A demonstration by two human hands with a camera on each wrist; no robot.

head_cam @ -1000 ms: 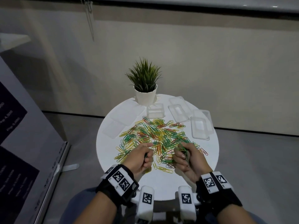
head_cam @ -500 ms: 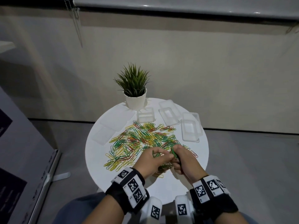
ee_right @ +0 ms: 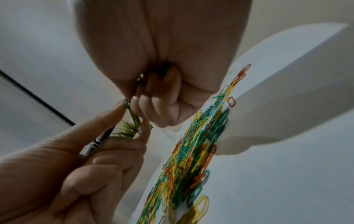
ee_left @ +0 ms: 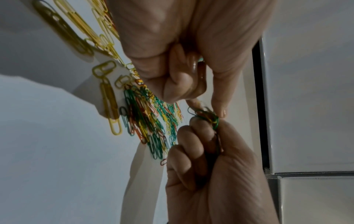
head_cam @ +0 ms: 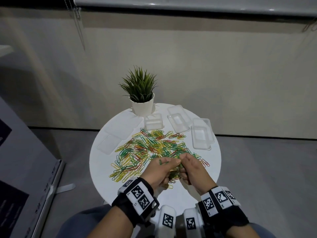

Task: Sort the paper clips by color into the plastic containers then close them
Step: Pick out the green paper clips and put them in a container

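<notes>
Over the table (head_cam: pixel 103 162) near edge, both hands meet — right hand (head_cam: pixel 192 167) grip clenched on green paper clips (ee_left: pixel 207 117), left hand (head_cam: pixel 159 170) pinching the same bunch; containers (head_cam: pixel 201 134) sit open behind the pile (head_cam: pixel 151 148).

The round bench (head_cam: pixel 106 160) is plain white. Across it lies a heap of thin wire paper clips (head_cam: pixel 151 148) in green, yellow, red and orange, all mixed. The rectangular plastic containers (head_cam: pixel 202 134) are clear and colourless. The spiky plant (head_cam: pixel 139 86) is dark green in a white pot (head_cam: pixel 143 107). Black wrist straps (head_cam: pixel 127 206) bear white tags with black square-code patterns.
</notes>
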